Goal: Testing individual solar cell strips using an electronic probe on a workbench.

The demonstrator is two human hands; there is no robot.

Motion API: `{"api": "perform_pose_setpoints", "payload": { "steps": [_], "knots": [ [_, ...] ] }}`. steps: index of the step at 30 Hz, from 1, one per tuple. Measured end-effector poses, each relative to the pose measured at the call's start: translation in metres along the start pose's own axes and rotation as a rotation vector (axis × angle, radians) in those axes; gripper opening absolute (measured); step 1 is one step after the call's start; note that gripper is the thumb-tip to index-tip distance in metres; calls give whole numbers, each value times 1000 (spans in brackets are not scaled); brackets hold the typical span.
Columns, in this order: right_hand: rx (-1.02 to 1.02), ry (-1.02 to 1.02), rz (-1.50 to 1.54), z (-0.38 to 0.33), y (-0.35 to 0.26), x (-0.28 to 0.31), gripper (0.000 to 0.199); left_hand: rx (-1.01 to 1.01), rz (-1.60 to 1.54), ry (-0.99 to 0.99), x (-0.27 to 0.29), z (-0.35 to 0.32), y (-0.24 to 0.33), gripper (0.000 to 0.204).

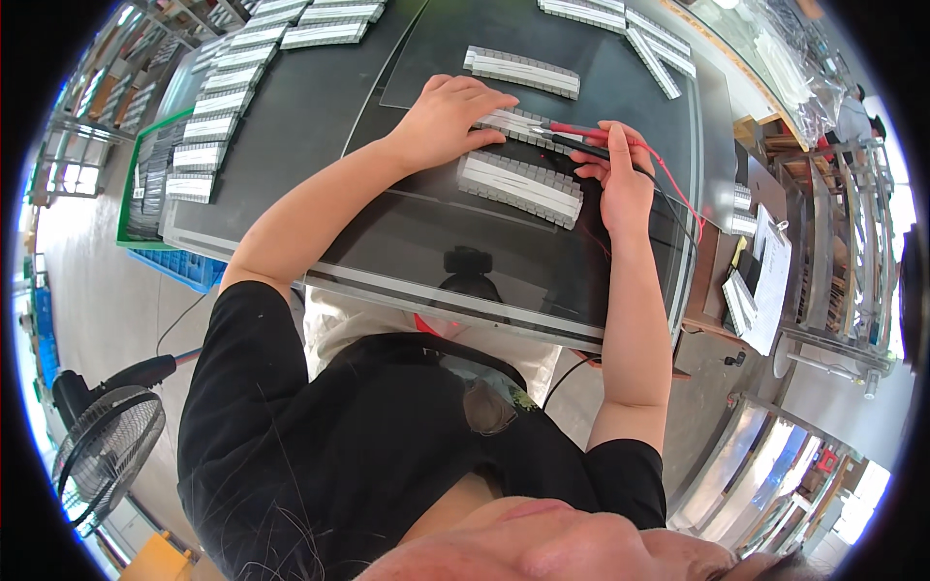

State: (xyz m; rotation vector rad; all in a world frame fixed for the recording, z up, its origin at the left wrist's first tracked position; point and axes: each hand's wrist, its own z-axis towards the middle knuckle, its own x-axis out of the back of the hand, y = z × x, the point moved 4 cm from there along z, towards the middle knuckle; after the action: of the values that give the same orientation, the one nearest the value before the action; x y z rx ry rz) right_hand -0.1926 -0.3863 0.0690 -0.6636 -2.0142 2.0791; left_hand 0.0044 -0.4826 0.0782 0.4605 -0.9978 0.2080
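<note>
On the glass-topped table lie three grey-and-white strips with notched edges, one behind another. My left hand [444, 118] grips the left end of the middle strip [508, 123], thumb on its near side and fingers on its far side. In my right hand [623, 179] are two test probes, a red one [579, 130] and a black one [587, 148], pinched together. Their tips meet the middle strip's top face or hover just over it; I cannot tell which. The far strip [523, 72] and the near strip [520, 187] lie untouched.
More strips [225, 102] are lined up along the table's left side, beside a green crate [126, 208]. Several others lie at the far right [659, 44]. A red lead [678, 194] trails down the right side. A fan [111, 445] stands at lower left.
</note>
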Motion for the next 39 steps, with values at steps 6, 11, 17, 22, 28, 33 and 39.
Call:
{"api": "perform_pose_setpoints", "payload": {
  "steps": [6, 11, 17, 22, 28, 33, 39],
  "knots": [
    [1, -2, -11, 0, 0, -1, 28, 15, -14, -5, 1, 0, 0, 39],
    [-2, -1, -6, 0, 0, -1, 27, -6, 10, 21, 0, 0, -1, 39],
    [-10, 41, 70, 1, 1, 2, 28, -10, -25, 16, 3, 0, 0, 39],
    [-3, 76, 212, 4, 2, 11, 27, 183, -204, -146, 15, 2, -1, 41],
    [5, 99, 255, 5, 1, 11, 25, 58, -236, -206, 24, -32, 38, 42],
    [-12, 84, 212, 6, 3, 10, 26, 1, -165, -113, 24, -31, 38, 41],
    [3, 63, 195, 4, 4, 9, 27, 50, -7, 43, 11, 14, -18, 40]
  ]
}}
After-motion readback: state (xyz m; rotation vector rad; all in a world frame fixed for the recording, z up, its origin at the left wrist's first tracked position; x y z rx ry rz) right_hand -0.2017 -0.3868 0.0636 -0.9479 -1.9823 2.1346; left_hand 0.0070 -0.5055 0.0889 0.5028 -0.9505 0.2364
